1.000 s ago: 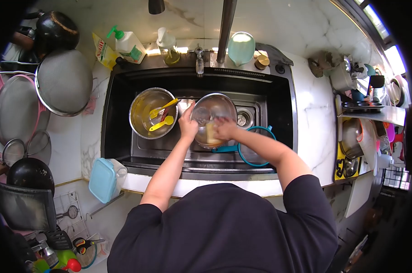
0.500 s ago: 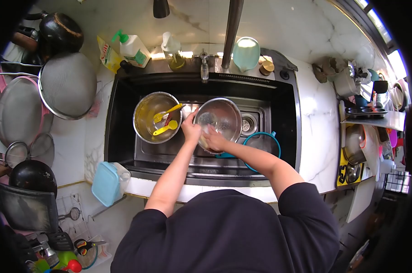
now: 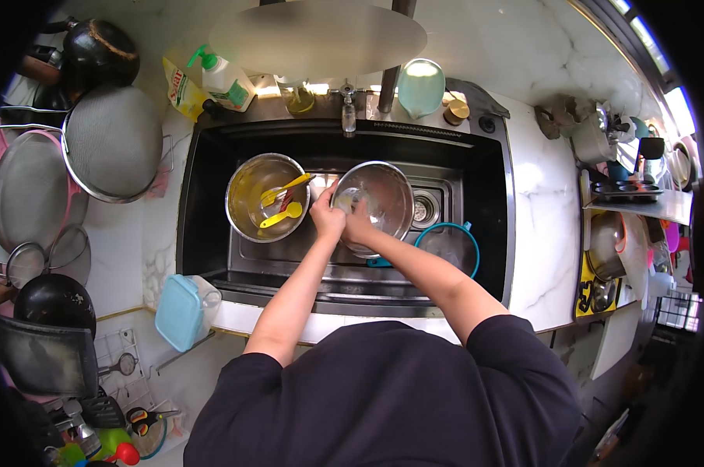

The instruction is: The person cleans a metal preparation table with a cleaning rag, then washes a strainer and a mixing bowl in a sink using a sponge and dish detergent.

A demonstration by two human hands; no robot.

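A metal mixing bowl [image 3: 391,198] is tilted inside the black sink [image 3: 488,202]. My left hand [image 3: 326,215] grips its left rim. Inside the bowl, my right hand [image 3: 357,226] has its fingers closed against the inner wall; a pale patch shows by the fingertips, but I cannot make out what it is. Just left of my left hand stands a second metal bowl [image 3: 239,194], holding a yellow brush [image 3: 286,189] and a yellow measuring spoon [image 3: 282,215]. A teal-rimmed strainer [image 3: 474,253] lies to the right of my right forearm.
The faucet [image 3: 348,113] rises behind the bowls. Along the back ledge stand a green-pump bottle [image 3: 226,82] and a pale green bowl [image 3: 421,89]. A blue-lidded container [image 3: 179,311] sits at the front left edge. Large sieves [image 3: 110,144] crowd the left side.
My right hand has shifted slightly up and left within the bowl, its forearm moving left. My left hand keeps its hold. A blurred pale oval now covers part of the top of the view.
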